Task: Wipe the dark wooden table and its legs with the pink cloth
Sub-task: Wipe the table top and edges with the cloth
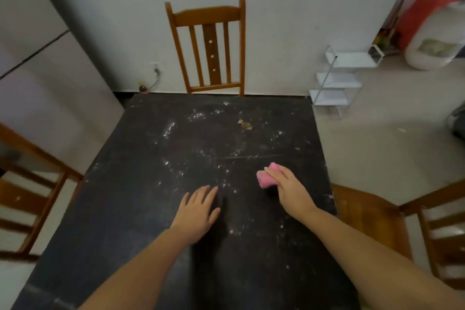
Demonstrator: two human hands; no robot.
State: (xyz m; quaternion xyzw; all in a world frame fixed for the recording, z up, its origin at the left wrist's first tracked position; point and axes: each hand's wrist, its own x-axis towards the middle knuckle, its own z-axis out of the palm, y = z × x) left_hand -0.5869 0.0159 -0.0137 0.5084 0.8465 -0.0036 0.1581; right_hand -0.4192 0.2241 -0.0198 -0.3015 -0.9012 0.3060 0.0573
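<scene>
Pink bunched cloth (267, 176) lies gripped under curled right hand (289, 189) on the speckled dark wooden table (151, 209), apparently for wiping, while the flat, open-fingered left hand (197, 210) seemingly braces.

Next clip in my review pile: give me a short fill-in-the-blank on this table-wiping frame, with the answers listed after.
1. The pink cloth is gripped by the person's ____ hand.
2. The left hand rests flat on the dark table with its fingers ____.
3. The wooden chair at the table's far edge stands against the ____.
4. A small patch of tan crumbs lies nearer the table's ____ edge.

Answers: right; straight; wall; far
</scene>
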